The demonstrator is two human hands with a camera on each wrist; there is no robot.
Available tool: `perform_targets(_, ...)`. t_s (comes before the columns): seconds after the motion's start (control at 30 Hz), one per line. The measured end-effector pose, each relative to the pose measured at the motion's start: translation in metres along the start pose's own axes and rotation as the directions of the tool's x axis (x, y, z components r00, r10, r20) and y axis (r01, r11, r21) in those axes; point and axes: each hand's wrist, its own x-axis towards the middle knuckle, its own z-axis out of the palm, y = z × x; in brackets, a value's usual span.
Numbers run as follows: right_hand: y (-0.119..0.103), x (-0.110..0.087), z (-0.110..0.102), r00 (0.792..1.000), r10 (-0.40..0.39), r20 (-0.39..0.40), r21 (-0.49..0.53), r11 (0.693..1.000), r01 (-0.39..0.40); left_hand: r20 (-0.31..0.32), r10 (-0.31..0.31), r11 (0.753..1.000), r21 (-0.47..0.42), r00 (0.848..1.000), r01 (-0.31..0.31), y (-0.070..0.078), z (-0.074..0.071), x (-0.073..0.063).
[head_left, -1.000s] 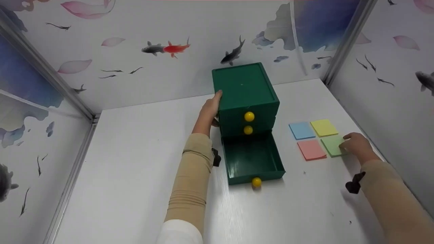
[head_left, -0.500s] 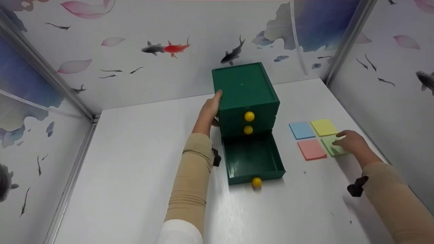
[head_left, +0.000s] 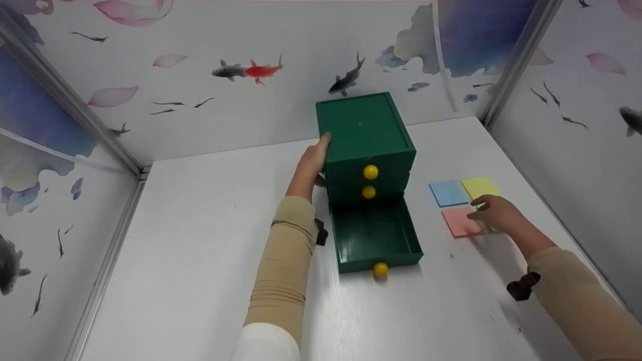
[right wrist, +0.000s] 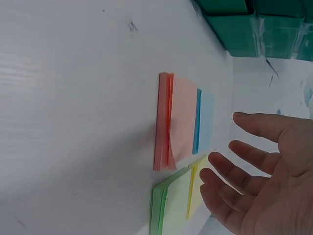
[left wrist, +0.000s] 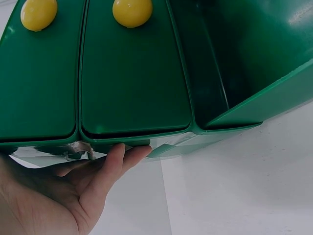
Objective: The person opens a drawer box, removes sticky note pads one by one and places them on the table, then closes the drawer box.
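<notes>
A green drawer cabinet [head_left: 363, 125] with round yellow knobs stands near the back wall, its bottom drawer [head_left: 373, 233] pulled out with nothing inside. My left hand [head_left: 312, 163] rests against the cabinet's left side; in the left wrist view its fingers [left wrist: 115, 164] lie along the side wall. To the right, my right hand [head_left: 496, 214] hovers over sticky note pads, fingers spread and holding nothing. Under it are a pink pad [head_left: 455, 220] and a green pad [right wrist: 176, 208], the latter mostly hidden in the head view. Behind these lie a blue pad [head_left: 447, 193] and a yellow pad [head_left: 479, 185].
All of this is on a white table [head_left: 200, 240]. A back wall [head_left: 241, 110] and side walls printed with fish and petals enclose it. A yellow knob [head_left: 381, 269] sticks out from the open drawer's front. Small dark specks mark the tabletop.
My right hand has lifted off the green pad and moved left, over the pink one. The left hand, cabinet and pads keep their places.
</notes>
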Motion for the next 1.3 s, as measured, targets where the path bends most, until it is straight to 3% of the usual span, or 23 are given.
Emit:
perform_targets(0.1, -0.01, -0.004, 0.006, 0.999, -0.039, 0.017, 0.012, 0.999, 0.038, -0.035, -0.014, 0.999, 0.038, 0.999, 0.015, 0.004, 0.012, 0.006)
perform_targets(0.2, -0.018, -0.007, 0.015, 0.996, -0.089, 0.023, 0.007, 0.996, 0.089, -0.039, 0.003, 0.999, 0.046, 0.999, -0.001, 0.004, 0.012, -0.002)
perform_targets(0.27, -0.022, -0.008, 0.021, 0.993, -0.112, 0.022, -0.002, 0.994, 0.112, -0.033, 0.012, 0.999, 0.035, 0.999, -0.01, 0.001, 0.012, 0.004)
perform_targets(0.63, -0.041, -0.017, 0.051, 0.971, -0.223, 0.09, -0.051, 0.972, 0.228, -0.061, 0.008, 0.998, 0.055, 0.998, -0.005, 0.003, 0.017, 0.007)
perform_targets(0.93, -0.051, -0.028, 0.074, 0.965, -0.171, 0.198, -0.035, 0.983, 0.182, -0.036, -0.012, 0.998, 0.055, 0.999, 0.014, 0.002, 0.021, 0.009)
perform_targets(1.3, -0.066, -0.03, 0.093, 0.965, -0.121, 0.231, -0.112, 0.982, 0.15, -0.051, 0.011, 1.0, 0.027, 0.999, -0.009, 0.0, 0.012, 0.006)
